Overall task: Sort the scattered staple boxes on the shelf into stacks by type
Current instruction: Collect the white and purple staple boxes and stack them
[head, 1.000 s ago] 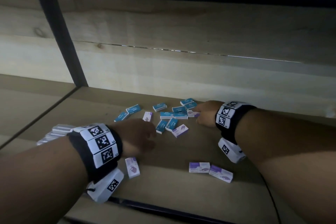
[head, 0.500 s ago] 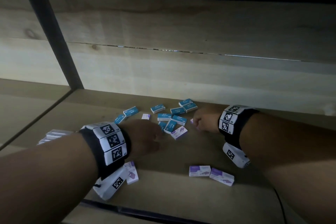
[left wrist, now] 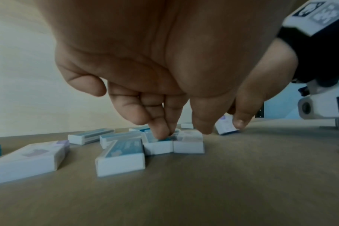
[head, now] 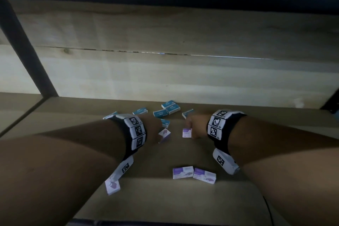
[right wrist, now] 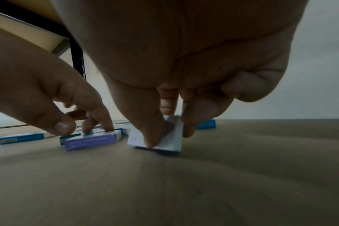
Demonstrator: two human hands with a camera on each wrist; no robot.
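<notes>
Head view. Both forearms reach onto the shelf (head: pixel 183 198). The left hand (head: pixel 153 130) meets a tilted purple box (head: pixel 164 134) at its fingertips; the right hand (head: pixel 195 127) holds a second purple box (head: pixel 187 132). Teal boxes (head: pixel 166 109) lie scattered toward the back wall (head: pixel 165 71); a pair of purple boxes (head: pixel 193 174) lies side by side near the front edge, and another purple box (head: pixel 112 185) lies under the left forearm.

Left wrist view. The left hand (left wrist: pixel 161 110) has fingers (left wrist: pixel 161 130) and thumb curled down, pinching the top edges of two boxes lying end to end, one teal-topped (left wrist: pixel 159 145) and one pale-topped (left wrist: pixel 188 143).

Right wrist view. The right hand (right wrist: pixel 164 122) pinches a box (right wrist: pixel 157 137) between thumb and fingers, tilted with one edge on the shelf (right wrist: pixel 184 183).

Judgement. The step in hand appears to be pulling purple boxes out of the mixed cluster; no stack of either type shows. The next move calls for lifting each pinched box clear without dragging neighbours, then setting it squarely on the front purple pair.
</notes>
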